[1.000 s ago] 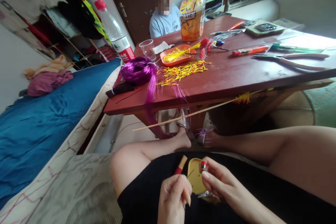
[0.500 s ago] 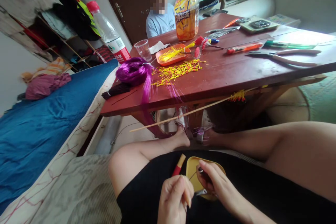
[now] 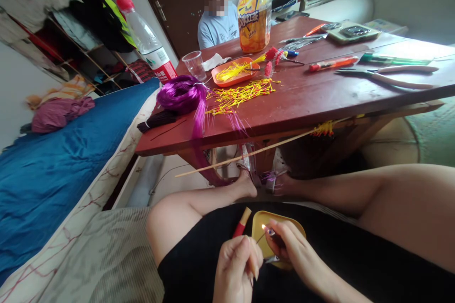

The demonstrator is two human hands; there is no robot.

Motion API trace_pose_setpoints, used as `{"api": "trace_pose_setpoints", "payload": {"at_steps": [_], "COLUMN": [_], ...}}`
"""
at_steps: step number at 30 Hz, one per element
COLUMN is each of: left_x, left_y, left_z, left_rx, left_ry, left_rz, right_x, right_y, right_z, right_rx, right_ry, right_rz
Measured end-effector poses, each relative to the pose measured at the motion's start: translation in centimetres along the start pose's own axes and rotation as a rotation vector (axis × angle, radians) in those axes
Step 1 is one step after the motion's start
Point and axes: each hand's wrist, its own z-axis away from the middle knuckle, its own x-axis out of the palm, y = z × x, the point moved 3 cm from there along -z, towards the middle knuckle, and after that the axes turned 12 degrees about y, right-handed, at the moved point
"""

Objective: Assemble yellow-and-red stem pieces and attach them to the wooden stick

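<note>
Low over my lap, my left hand (image 3: 237, 262) is closed around a thin dark strand (image 3: 260, 238), whose tip pokes out toward my right hand. My right hand (image 3: 289, 246) grips a lighter (image 3: 271, 233), mostly covered by the fingers. A small flame (image 3: 263, 227) burns at its top, close to the strand's tip. Under both hands lies a yellow tray (image 3: 259, 218) on black cloth, with a small metal tool (image 3: 272, 259) partly hidden at its near side. A red tube with a tan end (image 3: 242, 222) rests left of the tray.
A dark red table (image 3: 298, 99) stands ahead, with a purple thread bundle (image 3: 180, 97), yellow stamens (image 3: 245, 94), an orange dish (image 3: 227, 82), pliers (image 3: 387, 75) and two bottles. A thin stick (image 3: 245, 156) crosses before the table's edge. A person (image 3: 218, 23) sits beyond.
A flame has appeared at the lighter in my right hand. Both hands stay in nearly the same place, and the view has shifted very slightly.
</note>
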Motion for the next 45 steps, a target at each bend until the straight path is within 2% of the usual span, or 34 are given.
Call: {"api": "trace_pose_setpoints", "payload": {"at_steps": [12, 21, 26, 28, 30, 31, 33, 36, 39, 42, 45], "left_x": [-0.3, -0.3, -0.5, -0.7, -0.9, -0.9, -0.9, -1.0, -1.2, -1.4, -1.5], "left_y": [-0.1, -0.2, -0.1, 0.1, 0.4, 0.5, 0.6, 0.6, 0.5, 0.5, 0.4], "left_z": [-0.1, -0.1, -0.1, -0.3, -0.4, -0.4, -0.4, -0.3, -0.2, -0.3, -0.4], "left_rx": [-0.039, -0.035, -0.031, -0.024, -0.022, -0.021, -0.019, -0.018, -0.024, -0.021, -0.029], "left_ry": [0.004, 0.003, 0.018, 0.042, 0.066, 0.075, 0.091, 0.103, 0.113, 0.134, 0.131], "left_rz": [0.109, 0.120, 0.133, 0.139, 0.143, 0.143, 0.140, 0.130, 0.115, 0.102, 0.098], "right_x": [0.0, 0.3, -1.1, -1.8, -2.2, -2.2, -1.9, -0.8, -0.3, -1.2, -2.9], "right_y": [-0.6, 0.0, -1.3, -2.1, -2.1, -1.8, -0.5, 1.5, 2.3, 1.9, 0.0], "right_z": [0.1, 0.2, -0.3, -0.8, -1.4, -1.8, -2.5, -3.4, -3.7, -3.7, -3.2], "right_rx": [-0.003, 0.014, 0.020, -0.094, -0.317, -0.420, -0.513, -0.575, -0.661, -0.720, -0.724], "right_ry": [0.003, 0.012, 0.041, -0.036, -0.112, -0.124, -0.111, -0.122, -0.157, -0.154, -0.122], "right_rz": [0.025, 0.006, 0.107, 0.346, 0.764, 0.977, 1.218, 1.304, 1.307, 1.265, 1.235]}}
